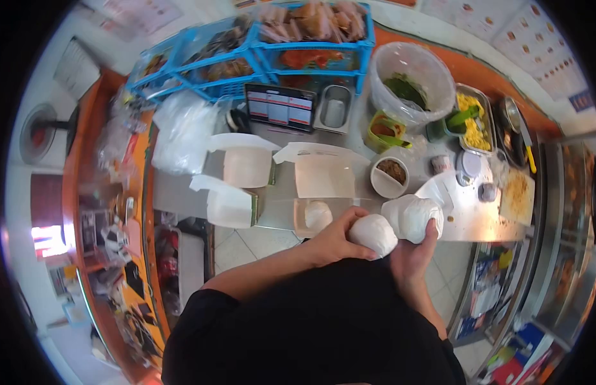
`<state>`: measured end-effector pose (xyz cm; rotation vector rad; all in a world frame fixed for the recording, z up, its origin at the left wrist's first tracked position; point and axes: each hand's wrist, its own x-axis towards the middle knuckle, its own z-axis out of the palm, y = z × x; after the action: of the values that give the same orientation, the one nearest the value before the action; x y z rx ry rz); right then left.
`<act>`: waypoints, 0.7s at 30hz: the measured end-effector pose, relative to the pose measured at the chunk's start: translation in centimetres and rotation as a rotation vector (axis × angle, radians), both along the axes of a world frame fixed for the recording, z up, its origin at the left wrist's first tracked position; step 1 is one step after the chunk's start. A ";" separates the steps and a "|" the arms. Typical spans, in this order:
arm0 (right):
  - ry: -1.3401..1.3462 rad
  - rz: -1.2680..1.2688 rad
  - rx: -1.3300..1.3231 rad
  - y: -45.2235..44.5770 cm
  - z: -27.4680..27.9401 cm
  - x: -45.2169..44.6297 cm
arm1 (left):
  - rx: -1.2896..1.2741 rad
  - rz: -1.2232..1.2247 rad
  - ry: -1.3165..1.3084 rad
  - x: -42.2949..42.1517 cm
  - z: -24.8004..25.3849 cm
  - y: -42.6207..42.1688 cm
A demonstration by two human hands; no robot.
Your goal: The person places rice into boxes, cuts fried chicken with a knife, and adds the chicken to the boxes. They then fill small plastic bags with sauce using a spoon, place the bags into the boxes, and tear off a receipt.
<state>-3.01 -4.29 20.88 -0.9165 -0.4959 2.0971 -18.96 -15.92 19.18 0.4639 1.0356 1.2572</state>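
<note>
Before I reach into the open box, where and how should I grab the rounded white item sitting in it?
I'd come straight down from above and cup the rounded white item lightly by its sides. Its rounded top looks exposed, while the walls of the open box stand around it and would likely hinder a low sideways approach.

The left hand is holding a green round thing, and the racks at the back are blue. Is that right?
Not quite: the round thing in the left hand is white, not green, as the head view shows. The racks at the back are blue.
</note>
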 end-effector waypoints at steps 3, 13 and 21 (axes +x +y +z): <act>-0.037 -0.064 -0.004 1.7 -1.0 3.7 | 0.001 -0.099 0.233 -4.2 -0.6 0.1; -0.885 0.988 0.546 19.5 -6.1 12.1 | -0.002 -0.818 1.203 -19.6 -3.1 7.5; -0.528 1.313 -0.098 22.7 -13.6 6.0 | -0.123 -1.148 1.242 -18.6 -9.3 10.5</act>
<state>2.94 18.42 7.26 -1.4258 -1.6124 2.9839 -37.56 -5.45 9.88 1.5560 1.4465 -0.2586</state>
